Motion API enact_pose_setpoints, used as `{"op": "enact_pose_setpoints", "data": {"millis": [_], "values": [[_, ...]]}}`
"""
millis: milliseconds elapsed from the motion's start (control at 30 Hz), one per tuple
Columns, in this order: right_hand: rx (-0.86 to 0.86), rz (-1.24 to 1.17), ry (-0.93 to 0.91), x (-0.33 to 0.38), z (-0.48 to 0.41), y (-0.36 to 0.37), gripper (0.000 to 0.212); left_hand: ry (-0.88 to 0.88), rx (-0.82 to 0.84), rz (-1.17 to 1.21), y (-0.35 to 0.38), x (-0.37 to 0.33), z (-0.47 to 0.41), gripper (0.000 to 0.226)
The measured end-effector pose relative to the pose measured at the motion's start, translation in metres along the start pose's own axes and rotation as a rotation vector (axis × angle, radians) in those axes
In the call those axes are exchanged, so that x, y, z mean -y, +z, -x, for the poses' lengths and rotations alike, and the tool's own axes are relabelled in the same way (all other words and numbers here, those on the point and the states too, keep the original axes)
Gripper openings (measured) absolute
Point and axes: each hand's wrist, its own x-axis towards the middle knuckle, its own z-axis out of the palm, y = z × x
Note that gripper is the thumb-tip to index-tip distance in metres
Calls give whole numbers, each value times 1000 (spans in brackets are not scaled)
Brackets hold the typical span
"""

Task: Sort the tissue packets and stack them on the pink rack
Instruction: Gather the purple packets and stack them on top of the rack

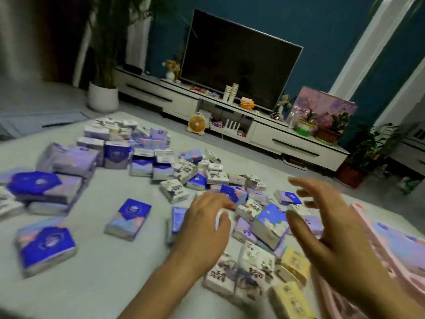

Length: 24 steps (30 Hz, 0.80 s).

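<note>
The left hand (207, 223) lies palm-down on the tissue packets (269, 224) at centre frame, fingers bent; blur hides whether it grips one. The right hand (326, 229) hovers above them at lower right, fingers spread, holding nothing. More packets litter the pale mat (103, 284) across the middle and left. The pink rack (362, 215) lies at the right edge, a purple packet (395, 245) on it.

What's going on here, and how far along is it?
A person is sorting tissue packets scattered over a grey surface. The left hand is down on the pile; whether it grips a packet is unclear. The right hand hovers open above, holding nothing. The pink rack at the right edge holds a purple packet; most packets lie off it.
</note>
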Motion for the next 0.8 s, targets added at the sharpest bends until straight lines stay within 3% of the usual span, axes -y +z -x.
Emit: {"op": "enact_pose_setpoints", "data": {"millis": [167, 333, 433, 567, 667, 800], "values": [[343, -190, 86, 43, -42, 109, 44, -129, -104, -250, -116, 75, 8, 29], [524, -167, -68, 98, -70, 186, 58, -190, -128, -317, -186, 110, 63, 22], [657, 15, -68, 113, -83, 214, 73, -219, -46, -472, -192, 127, 83, 59], [667, -100, -4, 115, -82, 213, 75, -276, -36, -535, -192, 131, 89, 88], [606, -260, 39, 108, -70, 182, 86, -247, -50, -408, -192, 115, 84, 86], [462, -340, 80, 88, -43, 109, 88, -158, -50, -156, -174, 66, 66, 68]]}}
